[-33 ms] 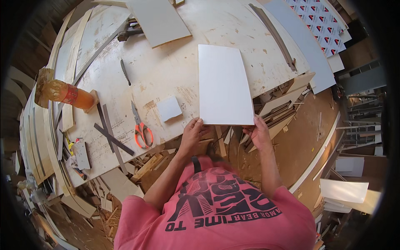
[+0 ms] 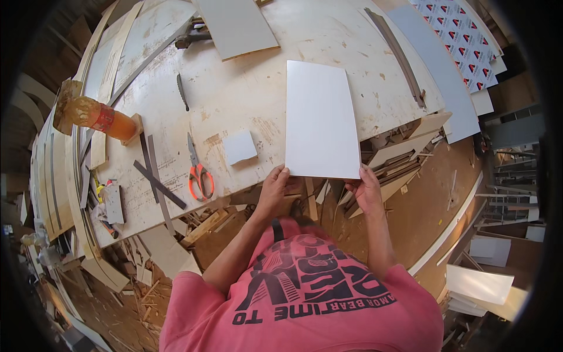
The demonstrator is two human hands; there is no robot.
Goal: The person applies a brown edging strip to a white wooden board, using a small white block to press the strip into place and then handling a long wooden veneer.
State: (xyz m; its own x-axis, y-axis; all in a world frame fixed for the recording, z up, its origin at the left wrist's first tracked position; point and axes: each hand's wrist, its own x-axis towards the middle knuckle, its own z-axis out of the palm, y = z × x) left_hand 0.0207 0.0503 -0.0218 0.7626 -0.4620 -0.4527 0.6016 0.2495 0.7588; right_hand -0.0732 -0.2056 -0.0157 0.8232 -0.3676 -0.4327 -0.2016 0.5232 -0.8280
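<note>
Between my two hands is a white board (image 2: 322,120), held by its near corners at the front edge of the worktable (image 2: 267,76). My left hand (image 2: 274,186) grips the left corner, thumb on top and fingers curled beneath. At the right corner my right hand (image 2: 366,190) pinches the board the same way. The far part of the board lies over the tabletop; whether it touches is unclear. Left of it sits a small white block (image 2: 239,148), and beyond that lie scissors (image 2: 201,179) with orange handles, their blades pointing away from me.
A bottle of orange liquid (image 2: 102,120) lies at the left, near crossed dark strips (image 2: 159,186). A thin dark blade (image 2: 183,92) and a pale panel (image 2: 237,26) lie farther back. Dark edging strips (image 2: 399,56) run along the right. Wood offcuts (image 2: 205,229) pile below the table edge.
The whole view has shifted slightly, with the table and its things appearing a little to the right at the far side. Both hands keep the same hold on the white board.
</note>
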